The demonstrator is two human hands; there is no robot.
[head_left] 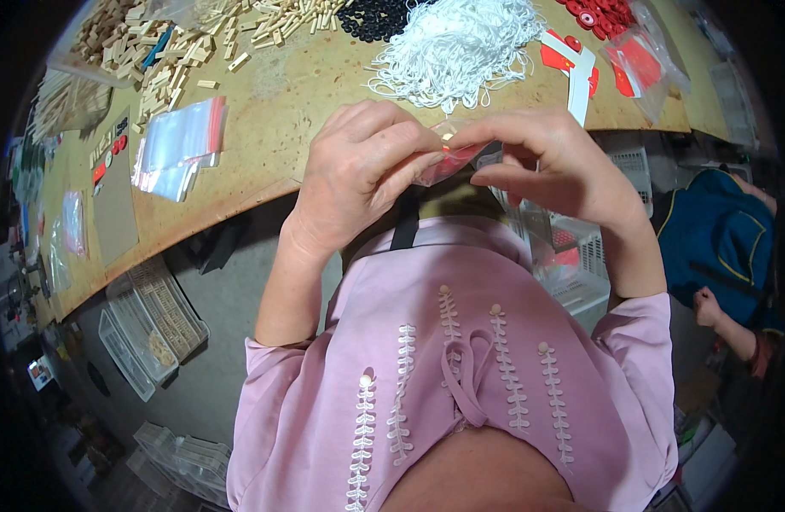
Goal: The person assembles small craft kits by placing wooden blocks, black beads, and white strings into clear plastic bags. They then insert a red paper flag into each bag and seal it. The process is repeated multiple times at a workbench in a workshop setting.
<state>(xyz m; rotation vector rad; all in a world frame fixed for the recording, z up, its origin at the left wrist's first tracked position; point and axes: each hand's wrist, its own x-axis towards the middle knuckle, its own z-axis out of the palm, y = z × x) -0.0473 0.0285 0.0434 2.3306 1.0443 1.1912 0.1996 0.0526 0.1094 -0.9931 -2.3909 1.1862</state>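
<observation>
You pinch the small clear bag point(454, 159) between both hands just off the counter's point(273, 145) near edge, its long axis running left to right, left hand point(362, 175) clamped on its left end, right hand point(541, 162) on its right.

Top: a soft pink shirt point(460, 375) with short sleeves.
Trim: white lacy strips run down the front, each with a small round bead at its top.
Tie: a little pink bow sits in the middle.
Arms: bare from the sleeve ends down.
Hands: bare, no rings or gloves.
</observation>
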